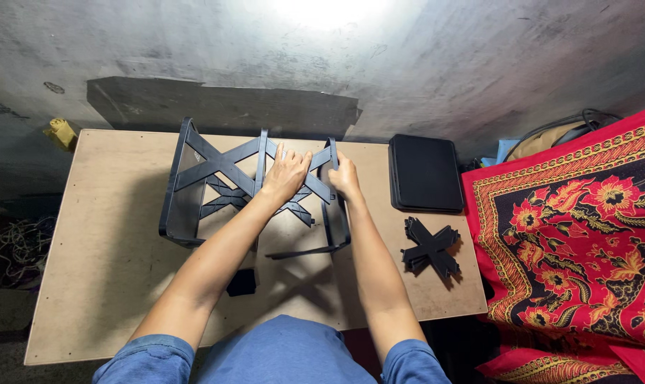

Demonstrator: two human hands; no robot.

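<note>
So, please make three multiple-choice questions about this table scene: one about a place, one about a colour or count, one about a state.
1. Where does the pile of X-shaped pieces lie?
A. On the table, right of the frame
B. On the red cloth
C. Inside the frame

2. What colour is the frame?
A. White
B. Black
C. Yellow

3. What is the left hand doing?
A. Hanging off the table
B. Holding a cup
C. Resting on a crossed brace of the frame

Answers:
1 A: the pile sits on the bare wood in front of the flat black panels, beside the patterned cloth and not on it.
2 B: all its bars and braces are black.
3 C: its fingers lie on the brace, while the right hand grips the upright bar next to it.
</note>
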